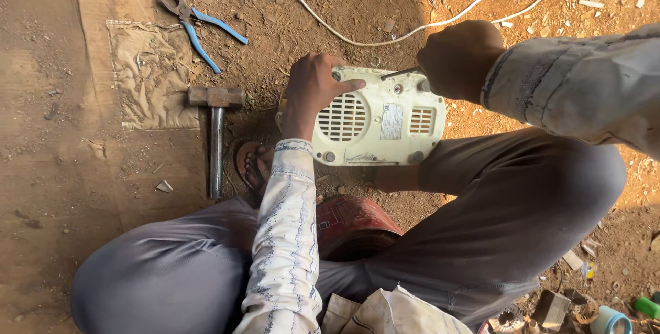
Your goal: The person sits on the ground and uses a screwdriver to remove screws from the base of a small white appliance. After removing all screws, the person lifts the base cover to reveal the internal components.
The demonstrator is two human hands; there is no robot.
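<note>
My left hand (313,90) presses flat and open on the cream appliance base (378,124) to steady it, while my right hand (457,55) clamps a screwdriver (400,72) at its far edge.

hammer (216,138) left of casing (378,124) | pliers (196,24) behind hammer | cable (412,28) behind casing

The person sat cross-legged. The left hand (315,90) reached forward on a nearly straight arm, palm down, fingers spread and pressed flat. To its right, the right hand (459,57) was curled into a tight fist, its sleeved forearm angled in from the side.
</note>
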